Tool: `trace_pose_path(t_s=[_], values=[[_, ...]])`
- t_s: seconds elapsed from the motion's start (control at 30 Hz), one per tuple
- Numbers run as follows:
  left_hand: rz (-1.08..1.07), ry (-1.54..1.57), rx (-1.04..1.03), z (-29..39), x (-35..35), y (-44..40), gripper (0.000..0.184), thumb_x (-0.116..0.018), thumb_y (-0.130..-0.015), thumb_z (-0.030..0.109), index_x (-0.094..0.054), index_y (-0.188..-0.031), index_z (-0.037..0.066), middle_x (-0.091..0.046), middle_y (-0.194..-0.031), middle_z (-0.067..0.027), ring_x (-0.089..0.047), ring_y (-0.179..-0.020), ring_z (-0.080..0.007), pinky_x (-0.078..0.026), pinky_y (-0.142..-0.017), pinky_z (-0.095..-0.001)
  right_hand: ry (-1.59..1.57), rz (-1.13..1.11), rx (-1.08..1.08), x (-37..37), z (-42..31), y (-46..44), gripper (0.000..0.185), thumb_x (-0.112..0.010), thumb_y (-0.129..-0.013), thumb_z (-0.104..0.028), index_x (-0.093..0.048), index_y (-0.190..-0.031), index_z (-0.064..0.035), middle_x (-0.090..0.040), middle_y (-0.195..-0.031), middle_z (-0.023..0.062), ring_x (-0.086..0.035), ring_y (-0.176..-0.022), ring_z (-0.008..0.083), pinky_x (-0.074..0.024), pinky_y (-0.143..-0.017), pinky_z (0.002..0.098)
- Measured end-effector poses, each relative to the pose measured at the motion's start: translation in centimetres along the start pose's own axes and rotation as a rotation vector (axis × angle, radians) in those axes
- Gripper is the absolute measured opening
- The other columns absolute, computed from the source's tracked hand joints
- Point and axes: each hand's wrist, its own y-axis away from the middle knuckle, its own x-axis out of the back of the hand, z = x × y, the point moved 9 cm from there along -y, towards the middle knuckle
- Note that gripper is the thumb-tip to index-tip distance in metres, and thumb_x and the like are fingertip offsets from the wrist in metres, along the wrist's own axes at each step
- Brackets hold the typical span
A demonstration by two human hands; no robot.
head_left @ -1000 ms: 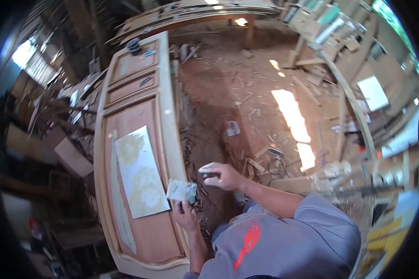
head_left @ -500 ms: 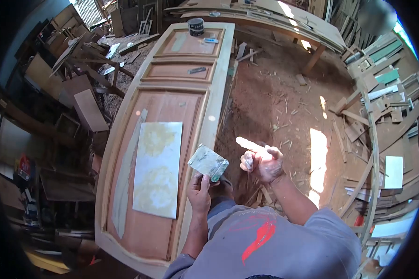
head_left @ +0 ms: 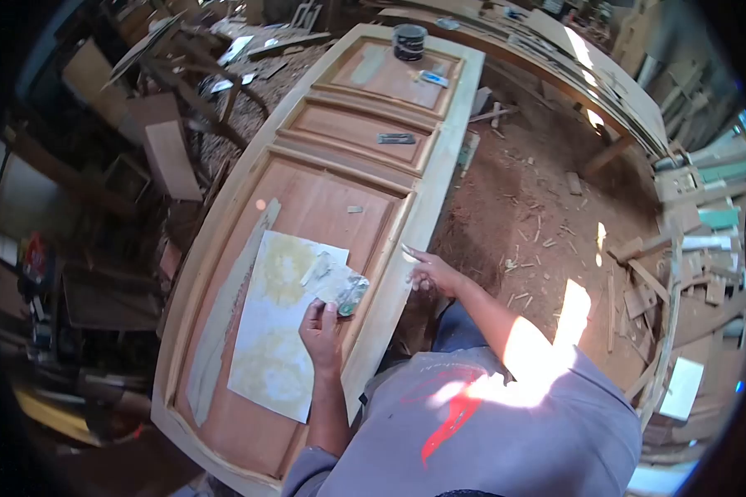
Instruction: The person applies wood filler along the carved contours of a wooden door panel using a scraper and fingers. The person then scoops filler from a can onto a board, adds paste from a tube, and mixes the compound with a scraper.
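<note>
My left hand (head_left: 319, 333) grips a small flat board smeared with putty (head_left: 333, 280), its lower right corner greenish. The board is above a white sheet with yellowish stains (head_left: 265, 340), which lies on the large panel of a wooden door (head_left: 435, 178). On the other side, my right hand (head_left: 431, 273) is at the door's right edge. Its index finger is stretched out with a pale smear on the tip, and the other fingers are loosely bent with nothing in them. Whether the fingertip touches the wood I cannot tell.
On the door's far end stand a dark can (head_left: 409, 41) and a blue-and-white packet (head_left: 433, 79). A flat grey piece (head_left: 395, 138) lies in the middle panel. Behind is a bench with boards (head_left: 547, 62). Wood scraps litter the dirt floor (head_left: 539, 224).
My right hand has moved from over the floor to the door's edge, turning over. My left hand has shifted left with the board, over the stained sheet. The view has tilted.
</note>
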Motion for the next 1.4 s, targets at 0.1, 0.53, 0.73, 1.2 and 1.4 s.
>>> trace_pose_path(t_s=[0.1, 0.53, 0.73, 1.2, 1.4], values=[[0.190, -0.026, -0.017, 0.4, 1.9, -0.2, 0.010, -0.061, -0.105, 0.009, -0.064, -0.105, 0.000, -0.065, -0.098, -0.0047, -0.068, -0.084, -0.0131, -0.067, -0.073, -0.0348, 0.148, -0.010, -0.039, 2.3, -1.4, -7.3, 0.074, -0.061, -0.096, -0.010, -0.040, -0.165, -0.0199, -0.072, -0.089, 0.0058, -0.066, -0.071, 0.0113, -0.0489, -0.058, 0.0252], [0.535, -0.108, 0.090, -3.5, -11.0, -1.7, 0.020, -0.058, -0.106, 0.011, -0.064, -0.117, -0.005, -0.068, -0.107, -0.0092, -0.070, -0.089, -0.0161, -0.066, -0.074, -0.0343, 1.444, -0.170, 0.105, 12.4, -13.9, -14.6, 0.072, -0.069, -0.086, -0.026, -0.053, -0.153, -0.0427, -0.076, -0.118, 0.0158, -0.072, -0.110, 0.0366, -0.0567, -0.099, 0.0475], [0.576, -0.093, 0.062, -3.7, -16.3, -3.5, 0.022, -0.058, -0.107, 0.010, -0.065, -0.121, -0.006, -0.070, -0.112, -0.0113, -0.071, -0.092, -0.0158, -0.067, -0.076, -0.0360, 1.641, -0.217, 0.159, 14.5, -17.7, -16.4, 0.064, -0.068, -0.085, -0.024, -0.062, -0.148, -0.0343, -0.077, -0.113, 0.0157, -0.073, -0.107, 0.0355, -0.0580, -0.095, 0.0464], [0.557, -0.081, 0.031, -3.6, -16.0, -4.2, 0.018, -0.057, -0.107, 0.008, -0.066, -0.116, -0.005, -0.071, -0.106, -0.0106, -0.071, -0.089, -0.0159, -0.067, -0.077, -0.0365, 1.558, -0.194, 0.220, 13.3, -20.0, -14.4, 0.055, -0.061, -0.089, -0.021, -0.066, -0.143, -0.0226, -0.076, -0.114, 0.0185, -0.072, -0.111, 0.0372, -0.0574, -0.096, 0.0483], [0.406, -0.113, 0.025, -2.0, -16.7, -6.1, 0.020, -0.057, -0.107, 0.009, -0.067, -0.117, -0.005, -0.071, -0.104, -0.0100, -0.070, -0.087, -0.0153, -0.066, -0.079, -0.0362, 1.247, -0.265, 0.261, 11.6, -17.9, -13.8, 0.042, -0.067, -0.086, -0.018, -0.078, -0.126, -0.0119, -0.076, -0.092, 0.0168, -0.072, -0.085, 0.0261, -0.0586, -0.083, 0.0386]])
